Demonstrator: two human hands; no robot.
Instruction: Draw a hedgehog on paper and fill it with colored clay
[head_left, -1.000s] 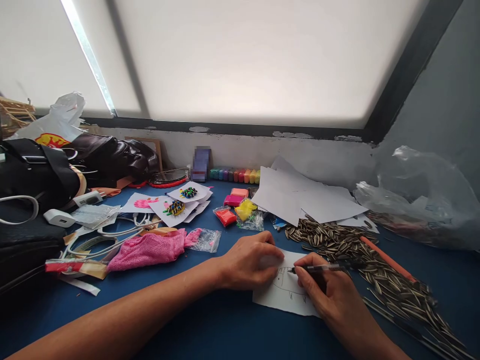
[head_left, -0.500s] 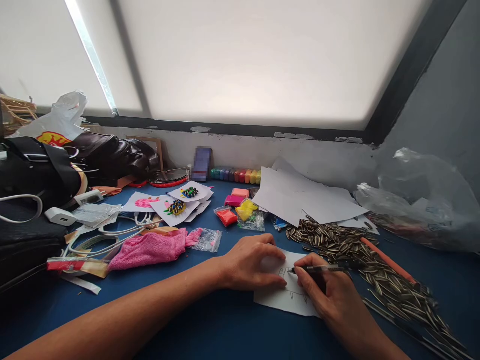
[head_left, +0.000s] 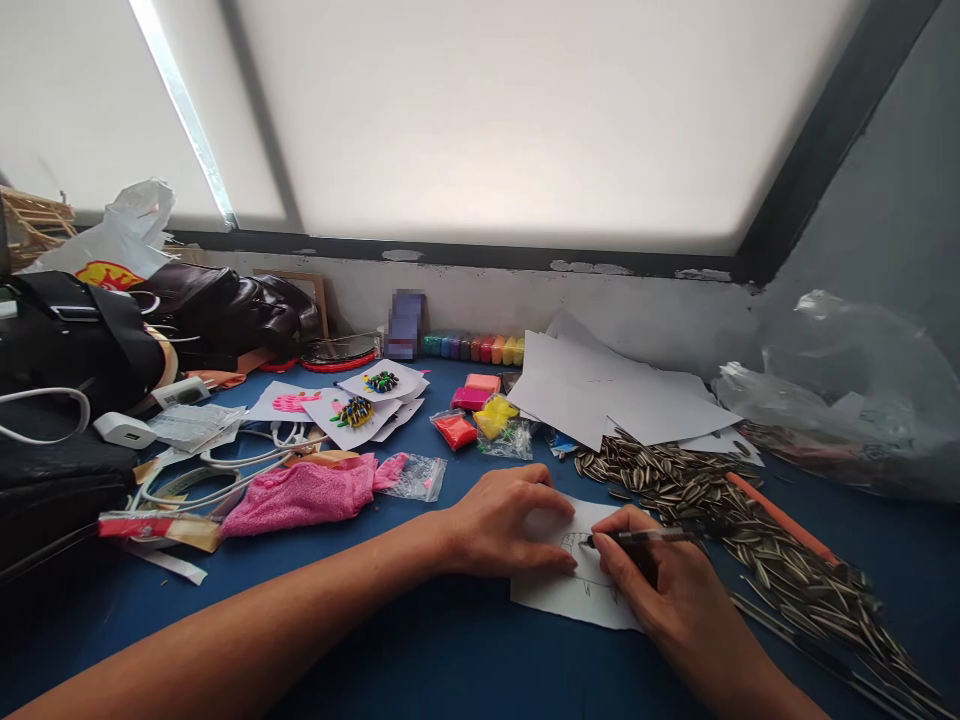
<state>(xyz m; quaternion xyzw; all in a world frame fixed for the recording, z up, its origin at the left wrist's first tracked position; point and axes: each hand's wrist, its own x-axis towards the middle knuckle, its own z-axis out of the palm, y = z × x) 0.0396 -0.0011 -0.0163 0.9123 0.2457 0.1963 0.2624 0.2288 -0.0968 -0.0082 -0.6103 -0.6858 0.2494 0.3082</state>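
Note:
A small sheet of white paper (head_left: 559,602) with black pen lines lies on the blue tabletop in front of me. My left hand (head_left: 510,525) rests across its left side, thumb and fingers spread, pressing it down. In my right hand (head_left: 652,580) is a black pen (head_left: 652,536), pinched between thumb and fingers, its tip touching the paper among the drawn lines. Just right of that hand is a heap of striped sunflower seeds (head_left: 697,480). My right hand hides the paper's right part.
Larger white sheets (head_left: 622,390) lie behind the seeds. Clay packets (head_left: 454,430), a pink cloth (head_left: 300,495), white cables (head_left: 217,465) and seed-and-clay figures on paper (head_left: 352,412) sit to the left. An orange stick (head_left: 784,520) crosses the seeds; a plastic bag (head_left: 855,390) stands far right.
The pen in my right hand has moved very slightly, with a little more line showing inside the drawn shape. My left hand stays in place on the paper. The view has shifted slightly.

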